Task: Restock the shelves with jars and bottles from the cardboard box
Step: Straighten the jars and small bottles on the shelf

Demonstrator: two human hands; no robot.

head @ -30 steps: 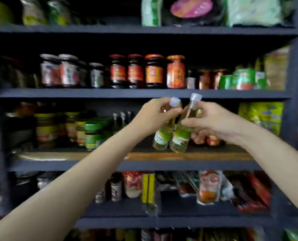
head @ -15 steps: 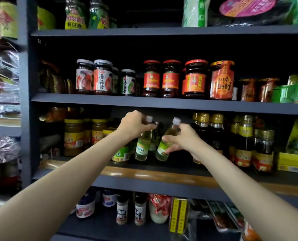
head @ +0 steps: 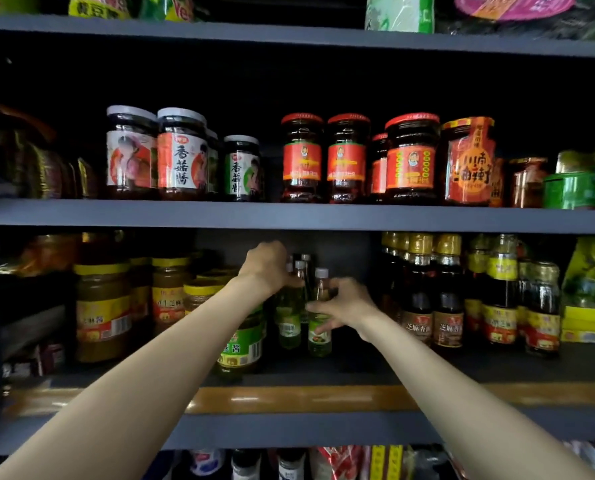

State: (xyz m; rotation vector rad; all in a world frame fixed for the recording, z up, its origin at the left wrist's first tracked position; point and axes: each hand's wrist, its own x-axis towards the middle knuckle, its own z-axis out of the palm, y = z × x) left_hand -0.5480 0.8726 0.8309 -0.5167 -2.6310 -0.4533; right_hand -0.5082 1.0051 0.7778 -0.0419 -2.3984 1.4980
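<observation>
Got both green bottles upright mid-shelf, my left hand [head: 266,268] wrapped around the rear bottle [head: 289,315], right hand [head: 344,304] pinching the front bottle [head: 319,336] just beside it, so both hands pull straight back toward the shelf's front edge [head: 289,398].

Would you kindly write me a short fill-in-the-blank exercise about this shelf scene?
1. Each hand grips a small bottle with a ____ label: left hand, right hand.
2. The red-lidded jars stand on the shelf ____ the hands.
3. The dark bottles have ____ caps.

Missing words: green; above; gold
</observation>
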